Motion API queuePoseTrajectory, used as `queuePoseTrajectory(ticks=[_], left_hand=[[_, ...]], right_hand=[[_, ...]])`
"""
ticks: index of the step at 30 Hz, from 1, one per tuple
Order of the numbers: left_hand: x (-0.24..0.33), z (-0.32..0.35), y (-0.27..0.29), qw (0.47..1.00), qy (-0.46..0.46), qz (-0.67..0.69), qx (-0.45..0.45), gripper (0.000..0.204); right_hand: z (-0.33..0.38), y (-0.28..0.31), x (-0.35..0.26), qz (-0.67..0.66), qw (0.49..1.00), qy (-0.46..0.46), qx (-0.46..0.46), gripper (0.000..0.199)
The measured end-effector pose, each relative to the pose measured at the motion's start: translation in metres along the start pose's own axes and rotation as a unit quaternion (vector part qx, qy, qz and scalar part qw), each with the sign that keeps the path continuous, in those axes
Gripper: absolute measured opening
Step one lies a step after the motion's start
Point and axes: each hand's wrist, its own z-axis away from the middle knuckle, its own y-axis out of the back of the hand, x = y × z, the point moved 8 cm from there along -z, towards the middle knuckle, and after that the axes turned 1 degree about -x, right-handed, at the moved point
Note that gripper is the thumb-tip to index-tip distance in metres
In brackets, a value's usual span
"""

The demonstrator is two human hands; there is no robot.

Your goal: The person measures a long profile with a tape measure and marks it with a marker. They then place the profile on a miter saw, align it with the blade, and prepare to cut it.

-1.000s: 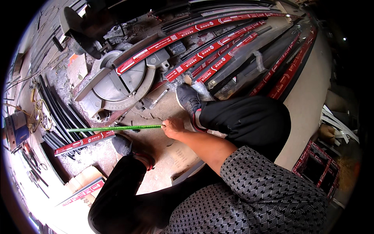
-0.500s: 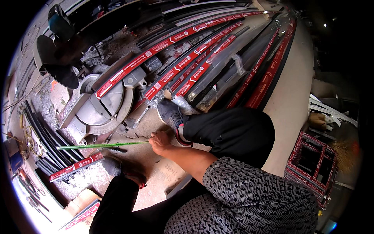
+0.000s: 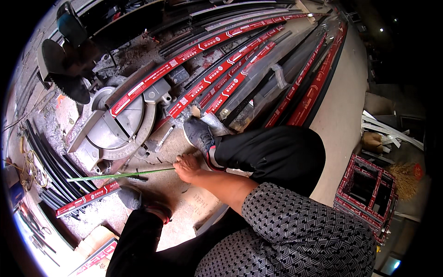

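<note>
Stretching left from the person's right hand [image 3: 187,169], a green measuring tape [image 3: 115,176] runs nearly straight above the floor [image 3: 166,161]. The grip of this hand is closed, its bent fingers clamped on the tape's right end. The left hand is out of view, so the state of its grip cannot be told.

The tape's left end lies across the view of a bundle of thin black strips [image 3: 50,161]; whether it touches them cannot be told. Just to the near side of the tape, a short red-banded bar [image 3: 87,199] points toward the left shoe [image 3: 130,197]. The right shoe [image 3: 199,134] stands to the far side of the hand, close to it.

Farther left sits a saw with a round metal base [image 3: 115,124] and a toothed blade [image 3: 76,87]. A long red-banded bar [image 3: 194,51] reaches over the base toward the far right, with more such bars beside it, some near clear plastic wrapping [image 3: 279,76]. A slim white stick [image 3: 164,138] lies between the base and the right shoe. On the right are red-and-black frames [image 3: 364,189] and white strips [image 3: 385,129].
</note>
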Motion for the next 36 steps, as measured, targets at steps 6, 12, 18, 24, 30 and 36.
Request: queuePoseTrajectory(ticks=[6, 12, 18, 24, 30, 36], left_hand=[[0.0, 0.003, 0.0, 1.0, 0.003, -0.001, 0.007, 0.031], [0.001, 0.004, 0.0, 1.0, 0.001, 0.002, 0.014, 0.03], [-0.001, 0.006, 0.001, 1.0, 0.007, 0.0, 0.021, 0.03], [0.0, 0.005, 0.002, 1.0, 0.003, 0.001, 0.024, 0.03], [-0.001, 0.006, 0.002, 1.0, 0.005, 0.001, 0.03, 0.03], [-0.009, 0.011, 0.007, 0.999, 0.006, 0.0, 0.035, 0.03]], right_hand=[[-0.004, 0.015, 0.004, -0.029, 0.999, -0.025, 0.016, 0.022], [-0.005, 0.004, 0.013, -0.033, 0.998, -0.054, 0.013, 0.029], [-0.003, 0.019, -0.006, -0.012, 0.999, 0.008, -0.047, 0.034], [0.002, 0.047, 0.002, -0.031, 0.969, 0.023, 0.245, 0.012], [-0.014, 0.071, 0.005, -0.16, 0.949, -0.018, 0.27, 0.026], [-0.052, 0.124, 0.024, -0.367, 0.878, -0.176, 0.253, 0.032]])
